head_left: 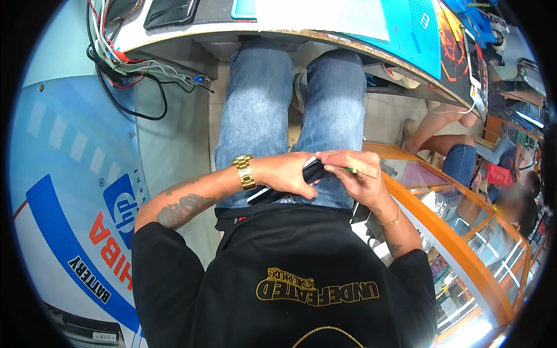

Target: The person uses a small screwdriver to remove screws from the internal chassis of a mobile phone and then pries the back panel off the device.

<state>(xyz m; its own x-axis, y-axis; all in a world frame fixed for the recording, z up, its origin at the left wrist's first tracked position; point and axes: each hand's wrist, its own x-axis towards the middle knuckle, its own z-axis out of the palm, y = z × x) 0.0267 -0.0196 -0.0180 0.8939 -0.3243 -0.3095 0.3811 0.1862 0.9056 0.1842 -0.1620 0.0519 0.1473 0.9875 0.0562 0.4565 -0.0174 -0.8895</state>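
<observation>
In my lap, over my jeans (251, 98), my left hand (285, 174) is wrapped round a slim black phone (314, 171) with a pale edge, held tilted. My right hand (358, 177) is at the phone's upper end, fingers closed on a thin green tool (351, 169). Its tip is hidden by my fingers, and whether it touches the phone I cannot tell. A gold watch (243, 171) is on my left wrist and a bracelet (390, 222) on my right.
A curved workbench edge (278, 33) is ahead, bearing a blue mat (420, 46), black devices (170, 10) and cables (125, 64). At left stands a printed panel (58, 145). At right are an orange-framed glass display case (441, 249) and other seated people (458, 156).
</observation>
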